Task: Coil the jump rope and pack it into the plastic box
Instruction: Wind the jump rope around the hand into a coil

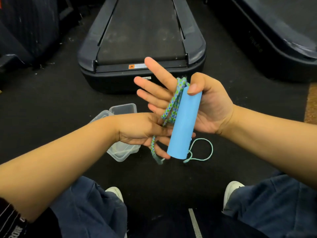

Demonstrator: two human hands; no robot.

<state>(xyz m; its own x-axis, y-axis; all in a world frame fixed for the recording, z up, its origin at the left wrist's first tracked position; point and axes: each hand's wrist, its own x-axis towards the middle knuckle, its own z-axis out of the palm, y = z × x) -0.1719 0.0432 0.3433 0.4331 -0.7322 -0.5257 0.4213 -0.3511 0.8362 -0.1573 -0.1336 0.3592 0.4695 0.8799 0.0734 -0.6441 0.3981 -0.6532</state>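
My right hand (211,107) is raised palm-up with its fingers spread straight. Its thumb pins a light blue jump rope handle (183,124) against the palm. Several turns of the blue-green braided rope (171,107) run around the base of those fingers, beside the handle. A thin pale wrist cord (206,152) loops from the handle's lower end. My left hand (140,131) is just below and left, and grips the rope strand hanging down from the coil. The clear plastic box (123,108) lies open on the dark floor behind my left hand, partly hidden by it.
A dark treadmill (140,40) stands on the floor straight ahead, and another dark machine (274,31) at the right. My knees in blue trousers and my white shoes (116,193) are at the bottom. Black floor mat lies between.
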